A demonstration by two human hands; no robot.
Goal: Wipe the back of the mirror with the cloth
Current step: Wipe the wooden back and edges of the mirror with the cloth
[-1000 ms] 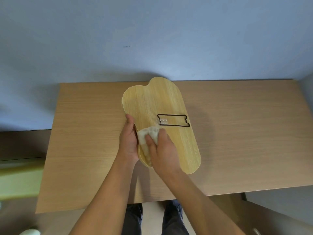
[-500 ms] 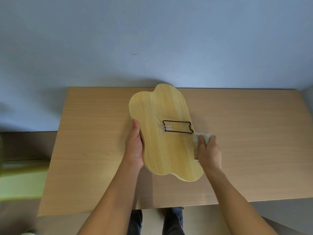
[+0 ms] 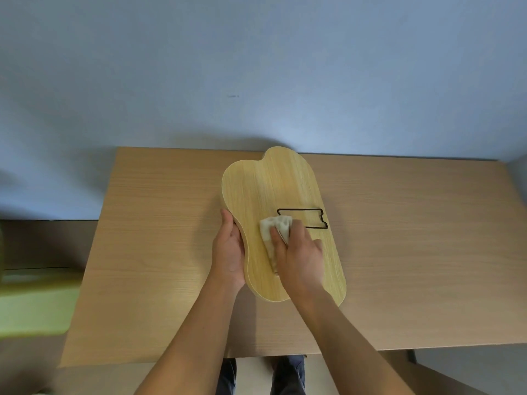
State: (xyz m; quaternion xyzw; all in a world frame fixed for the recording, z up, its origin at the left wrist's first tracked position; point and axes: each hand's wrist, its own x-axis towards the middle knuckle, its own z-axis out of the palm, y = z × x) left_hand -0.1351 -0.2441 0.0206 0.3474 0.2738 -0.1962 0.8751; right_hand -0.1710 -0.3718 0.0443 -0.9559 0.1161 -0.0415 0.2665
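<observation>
The mirror (image 3: 271,189) lies face down on the wooden table (image 3: 413,252), showing its wavy light-wood back. A black wire stand (image 3: 309,218) lies flat on that back. My left hand (image 3: 229,252) grips the mirror's left edge. My right hand (image 3: 299,258) presses a crumpled off-white cloth (image 3: 272,228) onto the back, just left of the wire stand. Part of the cloth is hidden under my fingers.
The table stands against a blue wall (image 3: 256,67). A blurred green object (image 3: 34,303) sits off the table's left side. My legs (image 3: 285,374) show below the front edge.
My right hand has swept the cloth from the mirror's right edge back to the left, onto the middle of the back. My left hand keeps its hold on the left edge.
</observation>
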